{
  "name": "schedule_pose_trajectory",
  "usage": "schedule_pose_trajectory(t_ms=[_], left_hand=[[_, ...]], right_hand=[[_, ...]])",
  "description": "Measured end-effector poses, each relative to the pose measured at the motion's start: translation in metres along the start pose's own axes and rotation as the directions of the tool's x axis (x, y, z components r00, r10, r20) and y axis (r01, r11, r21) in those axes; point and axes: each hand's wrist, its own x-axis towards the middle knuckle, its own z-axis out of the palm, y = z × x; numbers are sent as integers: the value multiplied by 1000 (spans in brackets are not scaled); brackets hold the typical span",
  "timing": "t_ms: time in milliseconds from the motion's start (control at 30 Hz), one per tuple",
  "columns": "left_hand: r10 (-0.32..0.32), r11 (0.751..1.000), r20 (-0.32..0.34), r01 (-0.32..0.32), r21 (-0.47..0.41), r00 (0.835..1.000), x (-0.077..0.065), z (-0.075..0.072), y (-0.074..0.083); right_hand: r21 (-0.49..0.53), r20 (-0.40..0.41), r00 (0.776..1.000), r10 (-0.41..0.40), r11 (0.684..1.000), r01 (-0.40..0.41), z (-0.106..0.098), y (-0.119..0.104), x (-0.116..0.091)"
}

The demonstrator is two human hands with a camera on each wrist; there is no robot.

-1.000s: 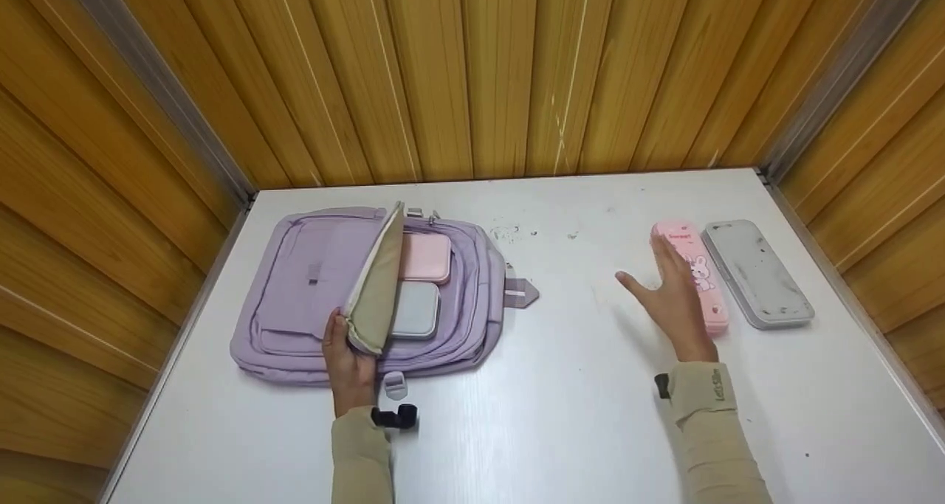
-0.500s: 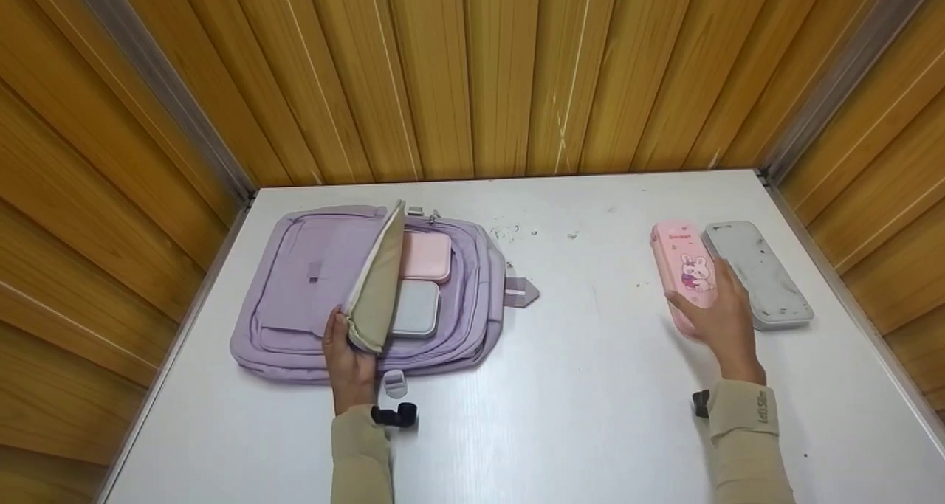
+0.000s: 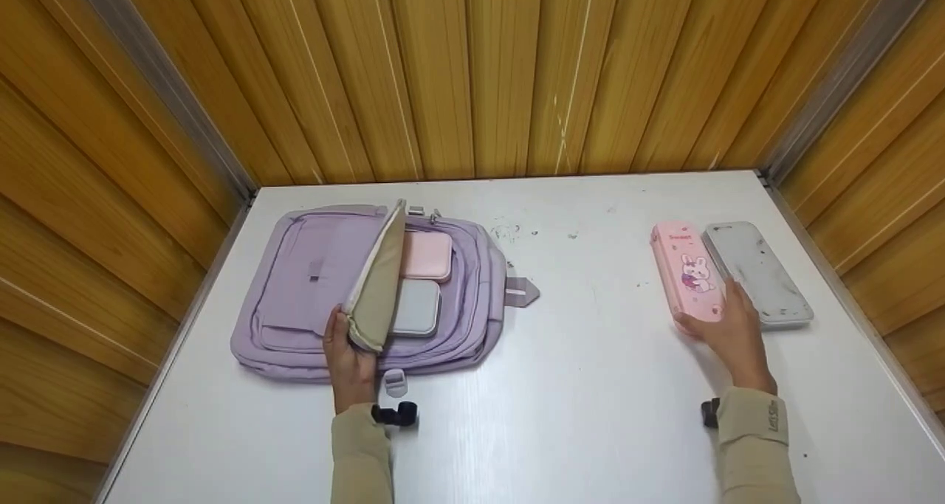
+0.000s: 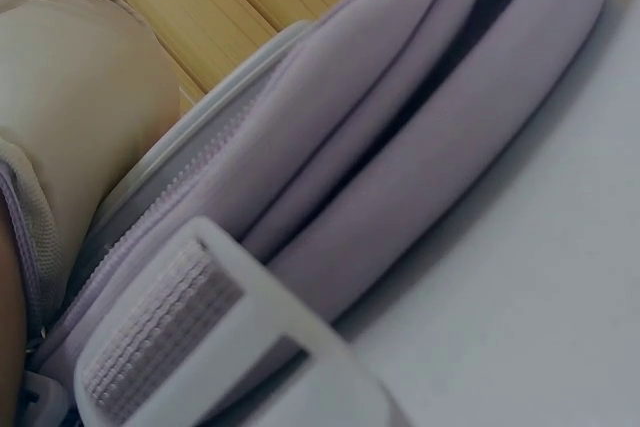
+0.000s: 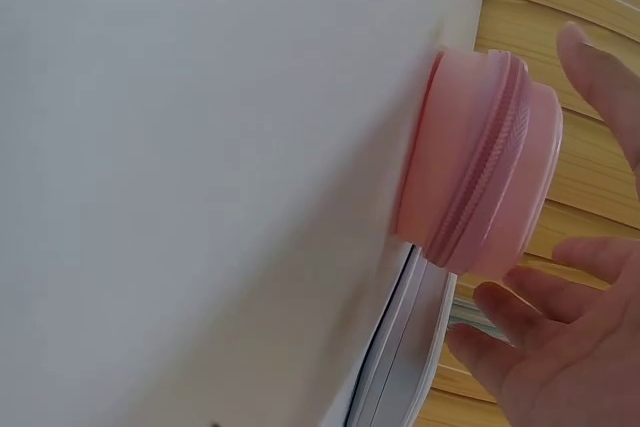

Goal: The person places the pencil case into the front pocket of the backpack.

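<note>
A purple backpack (image 3: 288,268) lies on the table at the left, its front panel folded up. My left hand (image 3: 353,367) grips the corner of that beige-lined flap (image 3: 375,297). Inside the opening sit a pink case (image 3: 427,256) and a grey case (image 3: 417,308). Over at the right, my right hand (image 3: 738,338) is spread around the near end of a pink zippered pencil case (image 3: 683,268) with a rabbit picture. In the right wrist view, the thumb stands apart from this pencil case (image 5: 480,162) while the fingertips come right up to its lower edge.
A scuffed grey case (image 3: 760,275) lies just right of the pink pencil case. The backpack's strap buckle (image 3: 395,383) rests near the left wrist, and a strap tab (image 3: 521,292) points right. Wood-patterned walls (image 3: 502,76) border the white table (image 3: 561,415).
My right hand has moved right and toward me, from over the pink pencil case to around its near end. The left hand has kept its grip on the flap.
</note>
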Motion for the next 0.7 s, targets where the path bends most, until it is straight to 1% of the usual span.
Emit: schedule_pose_trajectory(t_ms=[267,500,600,700], left_hand=[[14,999,-24,-13,45,1000,0,1,-1],[13,999,2,-13,33,1000,1,-1,-1],[17,999,-1,-17,38,1000,1,-1,-1],[11,1000,-5,-11,24,1000,1,-1,-1]], right_hand=[[8,49,999,12,1000,-13,-1,6,1],[-3,87,994,59,998,-59,-1,8,-1],[-12,100,992,76,997,-75,-1,7,-1],[-15,113,989,92,996,-91,-1,7,-1]])
